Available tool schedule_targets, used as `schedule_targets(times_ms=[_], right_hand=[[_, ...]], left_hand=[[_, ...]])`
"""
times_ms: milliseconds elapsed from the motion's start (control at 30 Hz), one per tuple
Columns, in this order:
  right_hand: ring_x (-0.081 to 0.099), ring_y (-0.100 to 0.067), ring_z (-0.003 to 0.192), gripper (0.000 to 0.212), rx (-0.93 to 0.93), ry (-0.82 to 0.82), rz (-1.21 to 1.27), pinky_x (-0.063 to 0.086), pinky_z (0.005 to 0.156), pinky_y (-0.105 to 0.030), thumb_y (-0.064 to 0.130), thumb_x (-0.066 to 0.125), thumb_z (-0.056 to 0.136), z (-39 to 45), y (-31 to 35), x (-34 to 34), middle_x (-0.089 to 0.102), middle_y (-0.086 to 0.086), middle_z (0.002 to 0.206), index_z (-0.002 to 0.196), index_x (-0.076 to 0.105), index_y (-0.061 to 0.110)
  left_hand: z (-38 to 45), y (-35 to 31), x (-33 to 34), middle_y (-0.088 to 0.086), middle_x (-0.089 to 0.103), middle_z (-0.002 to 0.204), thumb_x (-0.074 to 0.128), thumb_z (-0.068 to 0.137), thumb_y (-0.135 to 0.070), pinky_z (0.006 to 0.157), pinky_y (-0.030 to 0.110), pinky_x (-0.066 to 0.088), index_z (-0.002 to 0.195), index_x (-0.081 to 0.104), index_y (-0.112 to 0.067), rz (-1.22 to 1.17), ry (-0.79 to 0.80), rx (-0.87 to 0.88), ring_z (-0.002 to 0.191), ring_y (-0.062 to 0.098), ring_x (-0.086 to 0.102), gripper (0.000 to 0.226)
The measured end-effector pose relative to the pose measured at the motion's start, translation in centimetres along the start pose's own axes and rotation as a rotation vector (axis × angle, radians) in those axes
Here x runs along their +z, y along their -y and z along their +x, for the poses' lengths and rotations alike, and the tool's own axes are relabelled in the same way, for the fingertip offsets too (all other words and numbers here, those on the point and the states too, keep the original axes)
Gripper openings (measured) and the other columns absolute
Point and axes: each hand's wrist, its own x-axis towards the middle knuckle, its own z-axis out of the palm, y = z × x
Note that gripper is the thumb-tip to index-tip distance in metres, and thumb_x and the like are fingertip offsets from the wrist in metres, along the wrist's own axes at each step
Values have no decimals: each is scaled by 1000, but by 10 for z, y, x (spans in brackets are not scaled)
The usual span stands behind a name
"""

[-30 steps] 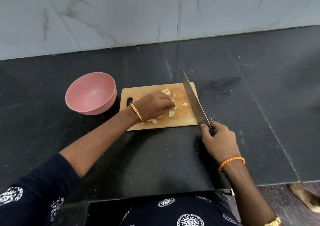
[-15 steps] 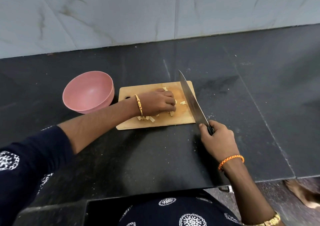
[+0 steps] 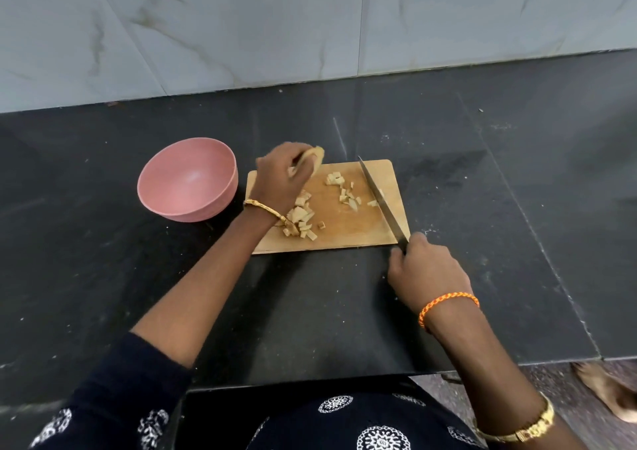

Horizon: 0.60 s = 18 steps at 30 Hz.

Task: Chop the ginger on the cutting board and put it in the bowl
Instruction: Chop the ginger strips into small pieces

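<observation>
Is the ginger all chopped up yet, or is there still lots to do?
Mostly chopped: small ginger pieces lie scattered on the cutting board. The left hand holds some ginger lifted above the board's far left corner, near the pink bowl. The right hand grips the knife, whose blade lies across the board. Left to do: the bowl looks empty, so the pieces must go in.

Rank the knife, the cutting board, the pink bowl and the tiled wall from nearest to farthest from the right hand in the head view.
1. The knife: gripped by the right hand, blade over the board's right side.
2. The cutting board: just ahead of the hand, its near right corner beside the knuckles.
3. The pink bowl: left of the board.
4. The tiled wall: behind the counter.
</observation>
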Motion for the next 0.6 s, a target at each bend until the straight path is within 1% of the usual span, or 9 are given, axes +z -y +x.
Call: schedule_targets(times_ms=[67,100,167,267,333,433,467,533,600], right_hand=[[58,-34,82,16,-50,15,-29,38,64,-34,22,36,98,-1,9,1,56,-12,89,108,34,10],[55,-32,76,19,-80,25,-49,39,63,-35,18,37,98,-2,13,2,54,-9,83,114,31,10],[49,-27,69,28,-133,60,-97,39,62,-35,11,36,96,-6,19,6,42,-3,70,123,28,12],[47,-26,69,38,-179,88,-121,39,62,-34,8,35,95,-10,23,9,34,-2,67,131,27,17],[48,-26,70,43,-208,104,-107,40,62,-34,10,36,95,-12,26,11,37,-2,69,135,25,21],[51,-27,72,48,-268,147,-78,41,62,-32,15,39,96,-18,30,13,47,-4,79,139,24,28],[53,-28,75,50,-279,151,-64,42,63,-32,17,40,96,-21,30,13,50,-6,84,141,24,30],[59,-32,85,51,-259,123,-25,43,67,-33,19,40,96,-23,26,12,56,-9,93,143,24,33],[59,-38,94,48,-180,67,25,43,71,-35,19,38,96,-20,18,8,59,-15,97,142,28,33]], left_hand=[[-3,-1,-10,0,65,96,53,91,-26,72,6,42,104,66,-8,-42,-84,-120,83,6,55,27],[-5,0,-13,0,65,97,54,91,-22,69,3,41,105,66,-7,-55,-118,-171,84,6,55,23],[-12,3,-17,-1,64,97,53,93,-18,68,4,40,107,64,-6,-80,-183,-247,87,8,55,22],[-23,6,-16,-3,62,97,52,94,-18,68,2,39,108,64,-6,-109,-239,-314,85,7,54,22],[-30,7,-12,-3,62,97,53,93,-19,70,2,40,105,64,-8,-140,-208,-323,84,6,55,20],[-37,10,-5,0,65,97,53,92,-25,78,18,46,103,64,-10,-154,-164,-296,90,12,60,22],[-37,10,-4,1,65,98,53,92,-25,78,20,47,104,63,-9,-155,-166,-294,91,13,60,23],[-36,7,-5,0,64,97,52,93,-25,77,20,46,105,62,-9,-153,-180,-290,91,14,59,23],[-35,6,-7,-2,64,96,50,93,-28,77,23,46,105,62,-10,-151,-189,-272,90,14,59,25]])
